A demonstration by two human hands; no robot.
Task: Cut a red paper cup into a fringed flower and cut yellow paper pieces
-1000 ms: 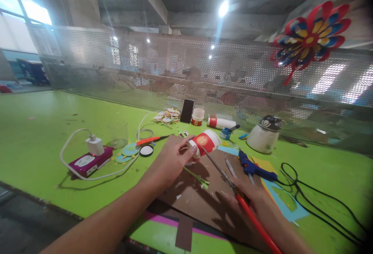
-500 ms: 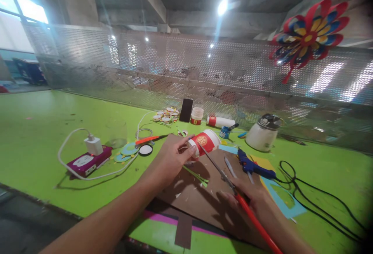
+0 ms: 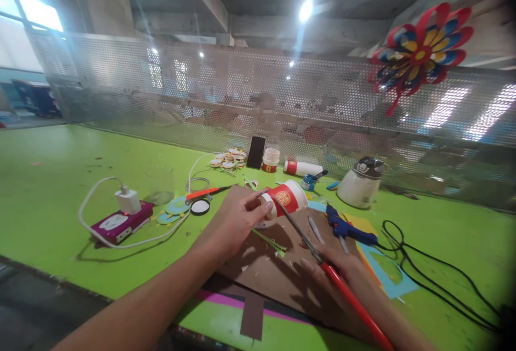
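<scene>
My left hand (image 3: 242, 216) is closed around a red and white paper cup (image 3: 296, 199) with a gold emblem, lying on its side in the air with its mouth to the right. In my right hand (image 3: 342, 267) are long red-handled scissors (image 3: 347, 296). Their metal blades reach up and left to the cup, and the tips meet its wall near the base; whether they cut into it I cannot tell. Below both hands lies a brown board (image 3: 266, 270) with thin green paper strips (image 3: 272, 242) and small white scraps.
A blue glue gun (image 3: 349, 228) with a black cord lies right of the board. A purple power strip (image 3: 124, 222) with a white charger stands left. Behind are a phone (image 3: 256, 152), stacked cups (image 3: 271, 160), a blue paint jar (image 3: 308, 182) and a white kettle-like container (image 3: 360, 187).
The cup has turned slightly, bringing its emblem a little to the right. The scissors stay against it near its base. The whole view has shifted slightly.
</scene>
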